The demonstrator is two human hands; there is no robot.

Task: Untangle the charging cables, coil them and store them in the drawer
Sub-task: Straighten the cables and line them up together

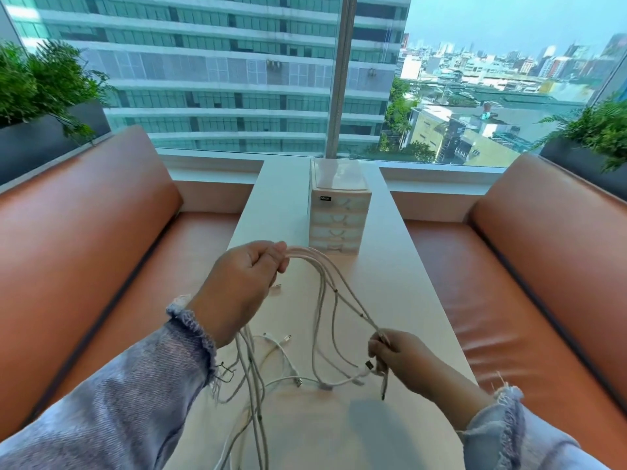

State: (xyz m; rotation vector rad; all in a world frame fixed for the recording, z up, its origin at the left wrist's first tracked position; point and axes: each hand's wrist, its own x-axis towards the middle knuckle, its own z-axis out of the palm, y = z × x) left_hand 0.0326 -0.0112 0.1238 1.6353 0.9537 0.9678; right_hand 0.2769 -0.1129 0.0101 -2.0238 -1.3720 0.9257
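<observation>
Narrow white table (400, 266) bears a pale four-drawer plastic unit (339, 215). I note left hand (237, 283) gripping bundled white charging cables (305, 254); right hand (403, 361) pinching their lower strands.

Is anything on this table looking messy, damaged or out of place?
Only the white charging cables: strands hang tangled between the left hand and right hand, loose ends sprawled on the table. The drawer unit stands straight, drawers closed.

white cables (325, 286), orange-brown seats (84, 232)

Cables (336, 290) cut off at bottom edge, drawer unit (337, 212) label unreadable
</observation>
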